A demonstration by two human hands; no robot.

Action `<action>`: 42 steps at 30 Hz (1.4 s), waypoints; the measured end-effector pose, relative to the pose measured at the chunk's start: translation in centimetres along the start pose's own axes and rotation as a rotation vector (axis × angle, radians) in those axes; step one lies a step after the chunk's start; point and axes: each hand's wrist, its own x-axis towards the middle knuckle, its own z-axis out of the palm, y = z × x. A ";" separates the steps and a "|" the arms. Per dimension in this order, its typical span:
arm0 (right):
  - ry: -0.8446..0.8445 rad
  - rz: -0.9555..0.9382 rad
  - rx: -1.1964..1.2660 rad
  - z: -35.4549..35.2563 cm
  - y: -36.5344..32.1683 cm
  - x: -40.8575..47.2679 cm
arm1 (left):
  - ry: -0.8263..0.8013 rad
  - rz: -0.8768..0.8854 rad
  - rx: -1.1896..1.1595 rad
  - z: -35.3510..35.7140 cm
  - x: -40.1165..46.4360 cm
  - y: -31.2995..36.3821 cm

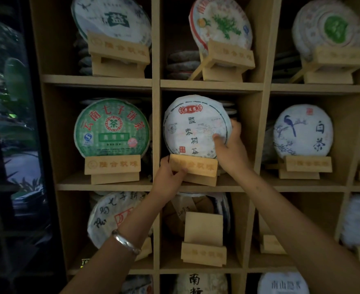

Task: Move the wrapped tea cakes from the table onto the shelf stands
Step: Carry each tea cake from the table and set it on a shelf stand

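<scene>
A white-wrapped tea cake with black characters and a red label stands upright in the middle cubby of the wooden shelf. It rests on a light wooden stand. My right hand grips the cake's right edge, thumb on its face. My left hand holds the left end of that stand from below. A silver bracelet circles my left wrist.
Neighbouring cubbies hold a green-wrapped cake at left and a cake with a blue bird at right, each on a stand. An empty stand sits in the cubby below. More cakes fill the top row. A dark window lies at left.
</scene>
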 end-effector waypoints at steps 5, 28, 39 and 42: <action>0.018 0.009 0.040 0.4 -0.1 -0.1 | 0.030 0.063 0.128 -0.1 -0.9 0.6; 0.106 0.033 -0.222 -1.9 -0.2 -0.1 | 0.100 0.216 0.387 -1.3 -3.5 1.5; 0.000 0.002 -0.428 -7.9 0.9 -3.0 | -0.216 0.138 0.576 1.3 -5.0 2.9; -0.026 0.010 -0.451 -9.7 0.8 -3.9 | -0.287 0.174 0.538 2.9 -6.0 4.1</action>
